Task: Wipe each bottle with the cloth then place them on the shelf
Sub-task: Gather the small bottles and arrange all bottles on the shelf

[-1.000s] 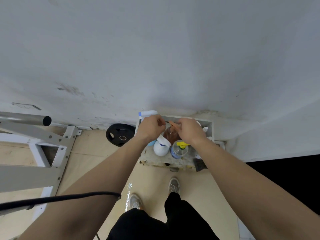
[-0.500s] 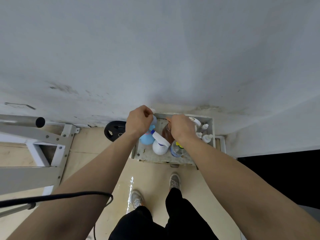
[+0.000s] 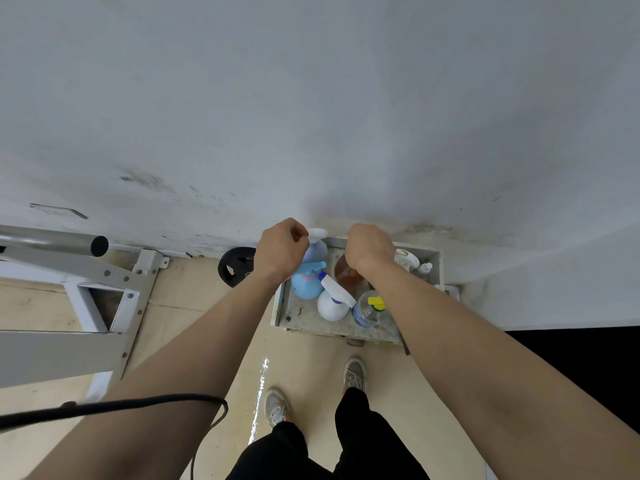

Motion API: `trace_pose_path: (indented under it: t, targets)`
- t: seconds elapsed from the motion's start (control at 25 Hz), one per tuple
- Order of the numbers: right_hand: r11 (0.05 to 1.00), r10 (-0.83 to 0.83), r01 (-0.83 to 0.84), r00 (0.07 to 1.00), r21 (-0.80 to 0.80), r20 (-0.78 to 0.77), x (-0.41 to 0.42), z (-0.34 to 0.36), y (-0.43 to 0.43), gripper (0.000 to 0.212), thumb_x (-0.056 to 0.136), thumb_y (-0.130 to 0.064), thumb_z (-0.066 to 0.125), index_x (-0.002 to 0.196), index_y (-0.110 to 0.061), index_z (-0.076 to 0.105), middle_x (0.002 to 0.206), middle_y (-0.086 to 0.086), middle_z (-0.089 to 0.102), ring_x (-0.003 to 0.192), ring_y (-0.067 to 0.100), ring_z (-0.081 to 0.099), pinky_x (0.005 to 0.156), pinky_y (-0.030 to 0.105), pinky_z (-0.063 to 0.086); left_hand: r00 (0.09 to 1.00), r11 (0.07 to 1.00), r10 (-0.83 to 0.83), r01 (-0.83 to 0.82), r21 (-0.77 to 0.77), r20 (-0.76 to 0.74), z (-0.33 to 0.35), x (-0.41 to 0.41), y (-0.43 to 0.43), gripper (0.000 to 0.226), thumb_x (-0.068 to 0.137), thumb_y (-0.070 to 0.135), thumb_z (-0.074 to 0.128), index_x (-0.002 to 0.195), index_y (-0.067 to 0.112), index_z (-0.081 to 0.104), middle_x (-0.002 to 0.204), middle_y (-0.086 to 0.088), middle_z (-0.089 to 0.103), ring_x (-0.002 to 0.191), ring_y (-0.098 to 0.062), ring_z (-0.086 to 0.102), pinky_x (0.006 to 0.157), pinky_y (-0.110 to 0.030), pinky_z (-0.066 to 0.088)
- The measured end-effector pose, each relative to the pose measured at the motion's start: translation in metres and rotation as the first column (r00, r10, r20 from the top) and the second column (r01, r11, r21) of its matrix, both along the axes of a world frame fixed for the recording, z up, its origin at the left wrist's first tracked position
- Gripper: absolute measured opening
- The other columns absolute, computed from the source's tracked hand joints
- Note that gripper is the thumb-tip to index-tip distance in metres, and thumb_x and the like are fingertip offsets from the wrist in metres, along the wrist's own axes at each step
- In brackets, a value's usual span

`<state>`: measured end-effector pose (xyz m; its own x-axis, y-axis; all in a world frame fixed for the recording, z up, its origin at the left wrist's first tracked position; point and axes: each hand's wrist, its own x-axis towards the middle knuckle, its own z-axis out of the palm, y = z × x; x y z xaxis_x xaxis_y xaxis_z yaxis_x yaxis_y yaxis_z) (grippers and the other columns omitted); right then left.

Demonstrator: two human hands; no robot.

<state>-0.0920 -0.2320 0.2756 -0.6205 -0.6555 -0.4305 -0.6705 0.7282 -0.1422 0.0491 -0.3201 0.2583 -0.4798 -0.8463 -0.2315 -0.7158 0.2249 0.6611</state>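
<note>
A scuffed white wall [image 3: 311, 98] meets beige floor [image 3: 180, 292] beside a white metal frame [image 3: 69, 351].

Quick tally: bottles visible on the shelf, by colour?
Blue: 2, blue spray bottle, blue pump bottle
White: 3, white spray bottle, rear white bottle, small white bottle
Brown: 1, brown bottle
Clear: 1, yellow-capped clear bottle
Total: 7

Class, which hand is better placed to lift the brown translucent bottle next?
Probably right. The right hand sits directly over the brown translucent bottle; the left hand is beside the pale blue pump bottle.
</note>
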Motion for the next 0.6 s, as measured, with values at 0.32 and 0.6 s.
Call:
trace_pose_path:
  t: [0.32,0.6]
  targets:
    - [0.953,-0.233,0.266,0.949,-0.141,0.213,0.010,-0.008,-0.002,0.014,0.098,-0.017,0.057,0.098,-0.005,0.065,0.106,0.016,0.069,0.088,0.031,0.063,0.068,0.032,0.046,1.000,1.000,-0.015,0.015,0.010,0.014,-0.006,-0.001,-0.001,0.010,0.094,0.019,0.059,0.099,0.017,0.067,0.092,0.003,0.067,0.084,-0.019,0.064,0.078,-0.034,0.057]
    - [0.998,-0.007,0.018,0.981,-0.053,0.195,-0.001,-0.015,0.013,0.014,0.092,-0.018,0.063,0.104,-0.011,0.066,0.105,0.012,0.069,0.087,0.028,0.060,0.069,0.030,0.042,0.996,0.988,-0.073,0.080,-0.133,0.055,-0.014,0.004,-0.011,0.014,0.088,0.018,0.064,0.103,0.018,0.066,0.097,0.003,0.065,0.086,-0.018,0.060,0.071,-0.034,0.053]
